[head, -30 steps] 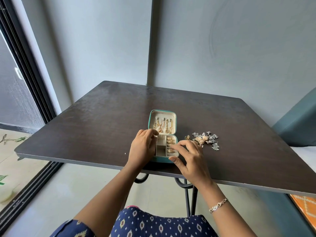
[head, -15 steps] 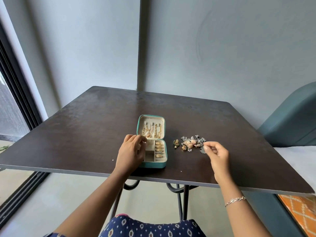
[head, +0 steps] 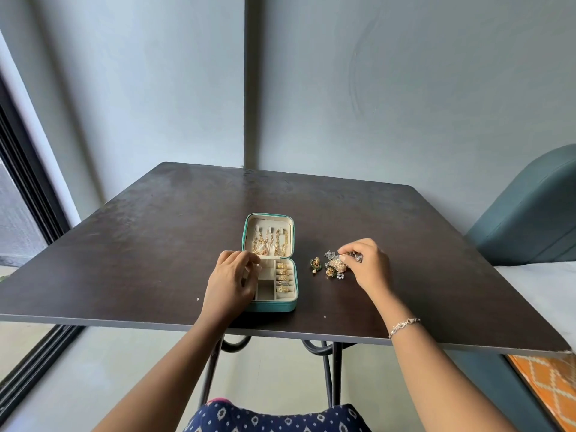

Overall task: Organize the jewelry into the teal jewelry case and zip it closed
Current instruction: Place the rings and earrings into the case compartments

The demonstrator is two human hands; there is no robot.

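Note:
The teal jewelry case (head: 271, 306) lies open on the dark table (head: 156, 244) near its front edge. Its raised lid (head: 268, 235) holds gold chains, and several gold rings (head: 284, 277) fill the right slots of the base. My left hand (head: 231, 282) rests on the case's left side with curled fingers, covering part of the compartments. To the right lies a pile of loose jewelry (head: 333, 267) in gold and silver, with one small gold and green piece (head: 315, 264) set apart. My right hand (head: 367, 267) pinches a silver piece at the top of that pile.
A teal padded chair back (head: 530, 213) stands at the right beside the table. An orange patterned mat (head: 548, 388) lies on the floor below it. A dark window frame (head: 28, 169) runs along the left. Grey walls meet behind the table.
My right hand left the ring slots of the case, moved right to the loose pile and now pinches a piece there. My left hand stayed on the case.

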